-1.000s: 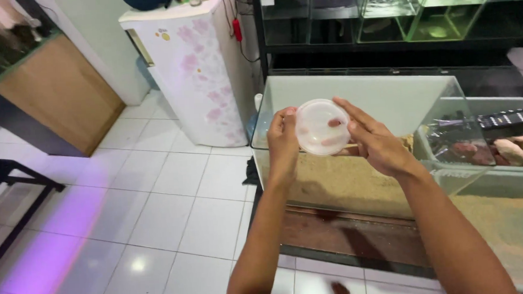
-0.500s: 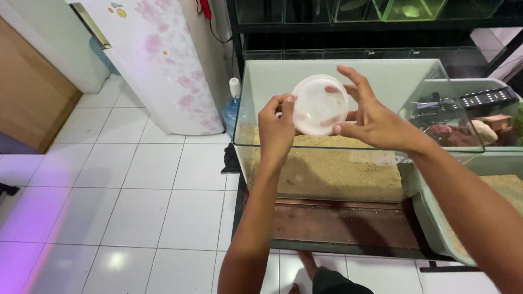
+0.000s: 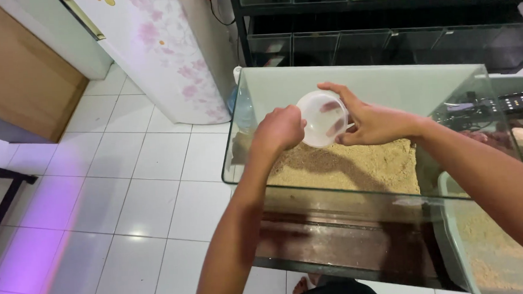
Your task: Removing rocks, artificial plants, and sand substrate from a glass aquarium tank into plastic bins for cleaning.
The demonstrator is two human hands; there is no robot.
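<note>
A round translucent plastic container point(image 3: 324, 118) is held between both hands over a glass aquarium tank point(image 3: 357, 187). My left hand point(image 3: 277, 130) grips its left rim with curled fingers. My right hand point(image 3: 371, 120) holds its right side, thumb over the top and fingers showing through the plastic. The container is tilted with its mouth toward me. Below it, tan sand point(image 3: 345, 168) covers the far part of the tank floor, and the near part is bare and dark.
A white fridge with pink flowers point(image 3: 163, 51) stands on the white tiled floor point(image 3: 128, 188) at left. A second tank with sand point(image 3: 489, 243) adjoins at right. Dark shelves with more tanks point(image 3: 386, 36) run along the back. A black frame point(image 3: 4, 187) stands far left.
Both hands lowered the container toward the sand and tilted it. The view dropped and moved closer to the tank.
</note>
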